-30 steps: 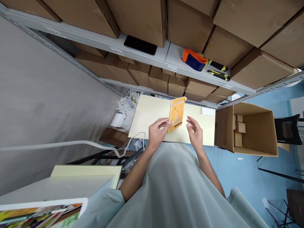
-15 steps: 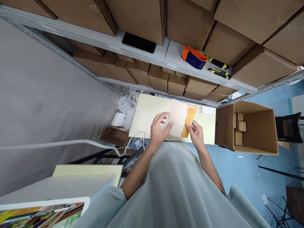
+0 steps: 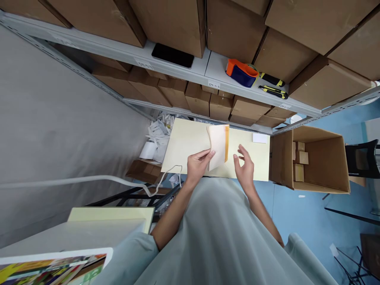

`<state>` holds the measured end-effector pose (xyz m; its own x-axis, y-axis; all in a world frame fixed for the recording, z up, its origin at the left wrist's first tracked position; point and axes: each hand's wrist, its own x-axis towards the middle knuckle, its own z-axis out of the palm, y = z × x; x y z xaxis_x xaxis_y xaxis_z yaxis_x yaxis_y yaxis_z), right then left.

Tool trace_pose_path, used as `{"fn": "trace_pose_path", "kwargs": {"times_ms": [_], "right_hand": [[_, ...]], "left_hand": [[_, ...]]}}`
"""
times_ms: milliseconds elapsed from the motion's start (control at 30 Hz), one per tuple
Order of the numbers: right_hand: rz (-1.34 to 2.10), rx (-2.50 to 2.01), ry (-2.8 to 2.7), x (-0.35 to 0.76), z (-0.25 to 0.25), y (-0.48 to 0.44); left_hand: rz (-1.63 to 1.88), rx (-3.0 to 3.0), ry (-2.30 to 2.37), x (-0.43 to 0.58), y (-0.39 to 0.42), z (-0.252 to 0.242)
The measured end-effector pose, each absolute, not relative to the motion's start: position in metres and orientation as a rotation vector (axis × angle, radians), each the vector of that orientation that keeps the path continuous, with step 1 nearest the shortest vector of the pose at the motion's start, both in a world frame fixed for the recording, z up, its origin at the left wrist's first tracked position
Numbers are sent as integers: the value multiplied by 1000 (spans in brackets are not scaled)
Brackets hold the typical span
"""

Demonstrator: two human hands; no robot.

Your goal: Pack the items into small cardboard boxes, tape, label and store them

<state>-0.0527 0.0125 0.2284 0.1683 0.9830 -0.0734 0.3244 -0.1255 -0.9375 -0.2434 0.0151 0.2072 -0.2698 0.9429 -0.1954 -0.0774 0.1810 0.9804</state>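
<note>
Between the thumb and fingers of my left hand (image 3: pixel 199 164) is a thin white paper packet with an orange strip (image 3: pixel 218 146). The fingers close on its left edge, where layers of paper show. It is tilted above the pale tabletop (image 3: pixel 190 136), its orange strip facing right. Whether it is an envelope or a booklet, I cannot tell. My right hand (image 3: pixel 245 168) is apart from the packet, to its right, with fingers spread and nothing in them.
A white card (image 3: pixel 259 138) lies on the table's right side. Beside the table stands an open cardboard box (image 3: pixel 323 158) holding small boxes. The shelf above bears a phone (image 3: pixel 172 55), an orange-and-blue tape dispenser (image 3: pixel 242 73) and cutters (image 3: pixel 273 92). A white cable (image 3: pixel 113 179) crosses at left.
My right hand has let go of the packet's orange side and opened. My left hand has closed on the left edge, and the packet has shifted left and turned, showing less orange.
</note>
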Motion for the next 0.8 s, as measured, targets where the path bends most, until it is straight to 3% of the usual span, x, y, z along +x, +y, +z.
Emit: {"fn": "trace_pose_path", "kwargs": {"times_ms": [133,300,533,800], "right_hand": [[1237,-1491,-1308,-77,234,-1],[1260,-1519,-1178,-78,231,4],[1522,-1410,-922,-48,231,14],[1539,-1392,-983,-32,236,17]], "left_hand": [[1284,1127,1405,-229,8,213],[1185,1435,1225,-217,-2,214],[1273,1276,1555,-251,17,206],[1121,1199,1377,-266,23,189]]}}
